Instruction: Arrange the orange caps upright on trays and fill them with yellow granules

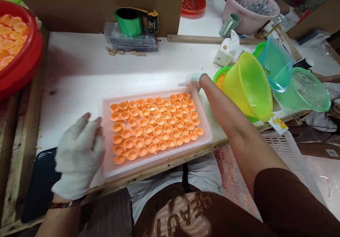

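A shallow white tray (pixel 207 137) lies at the near edge of the white table, filled with several rows of small orange caps (pixel 155 127), open side up. My left hand (pixel 78 155), in a white glove, rests against the tray's left rim with its fingers wrapped on the edge. My right hand (pixel 195 79), also gloved, reaches to the tray's far right corner and grips it there; its fingers are partly hidden.
A red basin (pixel 23 58) of orange caps stands at the far left. Yellow (pixel 248 86), blue (pixel 276 65) and green (pixel 305 90) bowls and baskets crowd the right. A green tape dispenser (pixel 135 21) sits on a dark box at the back, a pink basin (pixel 249 8) beyond.
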The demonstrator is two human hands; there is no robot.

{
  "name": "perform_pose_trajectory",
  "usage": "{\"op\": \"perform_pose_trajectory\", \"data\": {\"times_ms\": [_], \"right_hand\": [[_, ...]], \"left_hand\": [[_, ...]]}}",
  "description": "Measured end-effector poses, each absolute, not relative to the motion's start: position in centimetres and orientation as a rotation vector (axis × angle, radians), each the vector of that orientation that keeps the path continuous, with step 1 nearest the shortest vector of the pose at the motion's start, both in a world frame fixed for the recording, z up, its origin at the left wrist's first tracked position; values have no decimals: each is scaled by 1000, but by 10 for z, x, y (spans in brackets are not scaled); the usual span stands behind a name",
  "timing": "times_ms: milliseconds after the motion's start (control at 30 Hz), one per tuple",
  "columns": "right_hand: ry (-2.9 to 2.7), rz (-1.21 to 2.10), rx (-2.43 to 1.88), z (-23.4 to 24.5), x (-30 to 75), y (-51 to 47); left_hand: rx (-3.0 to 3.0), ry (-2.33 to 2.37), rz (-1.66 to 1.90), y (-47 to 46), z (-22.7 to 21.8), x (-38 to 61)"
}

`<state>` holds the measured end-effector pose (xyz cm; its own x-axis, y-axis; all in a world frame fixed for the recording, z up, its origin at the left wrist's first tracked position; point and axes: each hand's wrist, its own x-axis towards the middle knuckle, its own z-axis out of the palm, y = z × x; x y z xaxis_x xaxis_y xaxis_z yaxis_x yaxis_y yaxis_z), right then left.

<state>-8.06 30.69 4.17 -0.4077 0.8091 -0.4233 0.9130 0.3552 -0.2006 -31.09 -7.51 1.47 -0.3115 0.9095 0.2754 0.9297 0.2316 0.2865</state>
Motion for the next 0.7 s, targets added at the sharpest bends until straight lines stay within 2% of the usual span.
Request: {"op": "perform_pose_trajectory", "data": {"times_ms": [133, 267, 367, 467, 600, 700], "right_hand": [[2301, -507, 1448, 44, -90, 305], [2959, -611, 1298, 47, -97, 264], [3237, -983, 730, 42, -107, 208], [3146, -1249, 342, 34, -125, 152], [2925, -1589, 518, 38, -156, 109], [2787, -1610, 528, 46, -174, 98]], "left_hand": [[-1771, -2666, -242, -99, 4, -339], [-1748, -2761, -163, -105, -13, -345], [-1518, -2754, -314, -102, -10, -340], [-1449, -2603, -684, -93, 7, -329], [-1652, -2375, -1141, -69, 25, -304], [-1728, -2257, -1228, -56, 19, -289]]}}
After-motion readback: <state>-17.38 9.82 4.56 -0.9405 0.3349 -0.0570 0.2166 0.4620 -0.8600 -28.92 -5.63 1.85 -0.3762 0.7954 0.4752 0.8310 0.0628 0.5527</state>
